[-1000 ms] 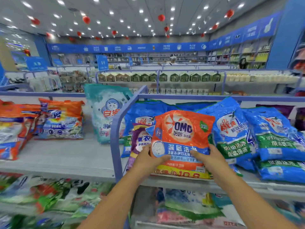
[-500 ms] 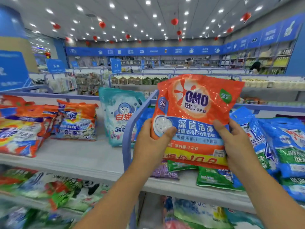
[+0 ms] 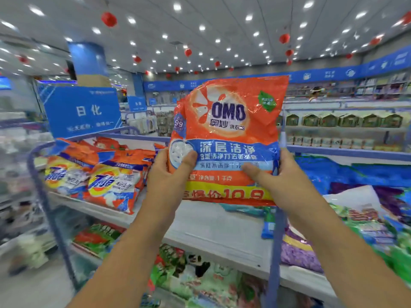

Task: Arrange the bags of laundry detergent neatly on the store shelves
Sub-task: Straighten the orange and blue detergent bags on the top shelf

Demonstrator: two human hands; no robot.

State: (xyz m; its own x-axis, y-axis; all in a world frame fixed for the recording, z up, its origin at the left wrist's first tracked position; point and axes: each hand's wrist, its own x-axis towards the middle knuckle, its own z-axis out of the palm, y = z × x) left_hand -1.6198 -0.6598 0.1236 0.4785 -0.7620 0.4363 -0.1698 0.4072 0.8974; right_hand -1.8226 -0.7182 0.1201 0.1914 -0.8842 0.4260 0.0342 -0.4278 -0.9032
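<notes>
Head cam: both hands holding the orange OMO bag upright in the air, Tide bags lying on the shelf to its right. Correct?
Not quite. The Tide bags lie on the shelf to the left of the bag, not the right, as the head view shows. The rest holds: the left hand and right hand both hold the orange OMO bag upright in the air.

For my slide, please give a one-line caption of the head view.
Both hands, left and right, hold an orange OMO detergent bag upright above the shelf.
</notes>
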